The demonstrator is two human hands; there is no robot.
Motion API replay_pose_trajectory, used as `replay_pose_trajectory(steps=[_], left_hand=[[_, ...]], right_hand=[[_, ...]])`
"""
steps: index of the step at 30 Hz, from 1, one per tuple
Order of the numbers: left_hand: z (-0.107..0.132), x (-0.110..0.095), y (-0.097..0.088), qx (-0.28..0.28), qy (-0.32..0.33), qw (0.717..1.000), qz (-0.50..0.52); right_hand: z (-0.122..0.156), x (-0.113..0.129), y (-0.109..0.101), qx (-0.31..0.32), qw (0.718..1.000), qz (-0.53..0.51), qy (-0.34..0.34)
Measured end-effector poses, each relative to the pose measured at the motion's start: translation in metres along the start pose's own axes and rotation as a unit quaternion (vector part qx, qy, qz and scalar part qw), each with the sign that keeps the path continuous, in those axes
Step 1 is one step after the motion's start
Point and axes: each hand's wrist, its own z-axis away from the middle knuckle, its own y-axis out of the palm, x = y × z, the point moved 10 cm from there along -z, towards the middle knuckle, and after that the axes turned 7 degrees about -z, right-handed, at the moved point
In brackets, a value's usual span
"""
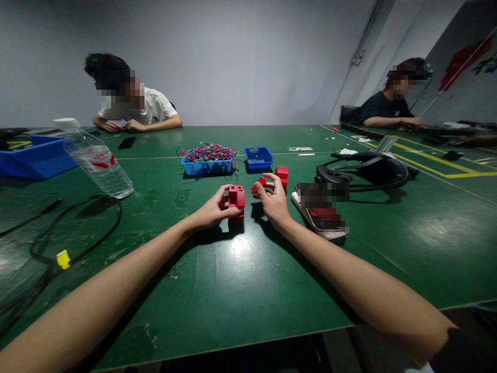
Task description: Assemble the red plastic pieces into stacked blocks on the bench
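Observation:
My left hand (214, 208) is closed on a red block with holes in its top (236, 198), held just over the table. To its right, my right hand (274, 201) pinches a small red piece (259, 184) between thumb and fingers; the two held parts are apart. Just behind my right hand stands another red block (282, 175), partly hidden by my fingers. Beyond my hands, a blue tray (209, 167) is heaped with thin coloured wires (209, 153). A smaller blue tray (259, 158) stands to its right.
At left are a leaning water bottle (101, 165), a blue bin (37, 158) and a black cable (118, 217). A phone (324, 215) and a black headset (365, 171) lie at right on the green table (240, 300). Two people sit across.

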Motion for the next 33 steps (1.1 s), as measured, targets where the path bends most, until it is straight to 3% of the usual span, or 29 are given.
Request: replay_pose_trajectory(steps=[14,25,33], left_hand=[[0.002,-0.003,0.003,0.003,-0.018,1.0,0.012],[0.001,-0.003,0.003,0.005,-0.007,1.0,0.014],[0.001,0.001,0.001,0.006,-0.011,1.0,0.001]], right_hand=[[-0.006,-0.031,-0.001,-0.033,0.981,-0.147,0.122],[0.0,-0.026,0.006,-0.016,0.977,-0.139,0.158],[0.004,-0.035,-0.005,-0.062,0.964,-0.133,0.223]])
